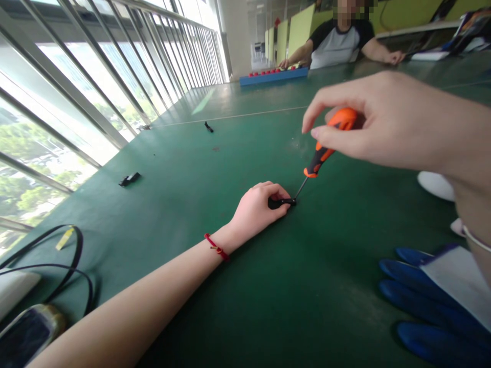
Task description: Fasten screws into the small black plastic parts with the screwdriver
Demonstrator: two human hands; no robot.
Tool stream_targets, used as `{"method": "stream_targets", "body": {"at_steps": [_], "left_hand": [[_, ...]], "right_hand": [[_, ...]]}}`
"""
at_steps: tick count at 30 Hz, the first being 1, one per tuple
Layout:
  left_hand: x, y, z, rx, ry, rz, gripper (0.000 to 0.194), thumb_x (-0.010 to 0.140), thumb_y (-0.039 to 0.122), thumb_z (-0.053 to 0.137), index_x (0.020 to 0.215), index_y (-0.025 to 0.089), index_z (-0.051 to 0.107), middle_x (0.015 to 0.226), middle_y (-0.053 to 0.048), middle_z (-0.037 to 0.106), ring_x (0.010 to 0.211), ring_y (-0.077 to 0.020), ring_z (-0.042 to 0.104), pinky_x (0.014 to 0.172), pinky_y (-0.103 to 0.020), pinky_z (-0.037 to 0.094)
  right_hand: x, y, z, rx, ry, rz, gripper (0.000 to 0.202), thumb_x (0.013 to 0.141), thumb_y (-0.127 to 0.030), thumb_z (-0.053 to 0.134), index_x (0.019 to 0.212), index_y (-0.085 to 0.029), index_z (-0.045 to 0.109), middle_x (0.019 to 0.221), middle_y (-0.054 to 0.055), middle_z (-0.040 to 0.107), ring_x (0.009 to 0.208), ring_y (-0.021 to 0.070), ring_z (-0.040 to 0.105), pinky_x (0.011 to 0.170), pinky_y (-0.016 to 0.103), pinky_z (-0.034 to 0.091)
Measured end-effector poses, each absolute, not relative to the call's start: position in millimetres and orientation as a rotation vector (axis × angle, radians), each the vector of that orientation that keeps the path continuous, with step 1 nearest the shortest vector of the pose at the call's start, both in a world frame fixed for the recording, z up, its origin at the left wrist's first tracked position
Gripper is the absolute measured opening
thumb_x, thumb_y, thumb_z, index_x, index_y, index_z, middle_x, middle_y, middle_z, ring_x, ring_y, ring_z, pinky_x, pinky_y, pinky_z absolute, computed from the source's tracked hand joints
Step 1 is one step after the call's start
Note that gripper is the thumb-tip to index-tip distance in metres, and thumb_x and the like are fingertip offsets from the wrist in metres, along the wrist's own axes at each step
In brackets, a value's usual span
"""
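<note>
My left hand (pixel 263 204), with a red cord at the wrist, pinches a small black part (pixel 276 203) against the green table (pixel 184 204). An orange and black screwdriver (pixel 320 153) is tilted, its metal tip touching the right end of that part. The fingers and thumb of my right hand (pixel 368 117) are closed round the top of its handle. Another black piece (pixel 129 179) lies to the left, and a smaller one (pixel 208 127) lies farther back.
Blue and white gloves (pixel 429 301) lie at the lower right, beside a white object (pixel 436 185). Black cables (pixel 79 250) and a dark-screened device (pixel 30 332) are at the lower left. A person sits behind a blue rack (pixel 274 76) across the table. Railings (pixel 115 66) run along the left.
</note>
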State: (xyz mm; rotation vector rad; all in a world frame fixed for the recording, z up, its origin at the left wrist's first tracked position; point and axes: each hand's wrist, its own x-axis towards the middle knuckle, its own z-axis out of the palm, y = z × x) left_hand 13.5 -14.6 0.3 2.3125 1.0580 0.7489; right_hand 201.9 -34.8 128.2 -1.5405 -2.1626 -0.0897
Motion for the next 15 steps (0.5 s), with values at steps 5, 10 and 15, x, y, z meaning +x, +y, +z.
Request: {"method": "stream_targets", "body": {"at_steps": [5,10,15], "left_hand": [[13.9,-14.1,0.2,2.31,1.06,0.751,0.012,0.074,0.019,0.06,0.084,0.018,0.066,0.082,-0.001,0.061,0.078,-0.0133,0.056,0.072,-0.025,0.047],[14.4,-14.2,1.1,2.307,1.063,0.752,0.012,0.074,0.019,0.06,0.084,0.019,0.066,0.081,-0.001,0.061,0.077,-0.0131,0.056,0.072,-0.025,0.047],[13.7,-14.2,0.6,2.311,1.061,0.749,0.012,0.074,0.019,0.06,0.085,0.019,0.066,0.082,-0.001,0.061,0.078,-0.0134,0.056,0.072,-0.025,0.047]], "right_hand": [[199.7,-36.6,129.2,-1.587,-2.192,-0.093,0.031,0.081,-0.049,0.048,0.07,-0.021,0.058,0.048,-0.005,0.033,0.044,0.005,0.027,0.049,0.025,0.022],[199.3,-37.9,130.3,-1.525,-2.193,-0.15,0.023,0.065,-0.032,0.068,0.085,-0.025,0.057,0.055,-0.007,0.048,0.047,0.0059,0.037,0.049,0.023,0.027],[199.3,-37.9,130.7,-1.581,-2.234,-0.178,0.026,0.077,-0.046,0.054,0.067,-0.023,0.058,0.048,-0.005,0.039,0.045,0.0061,0.033,0.048,0.025,0.025]]}}
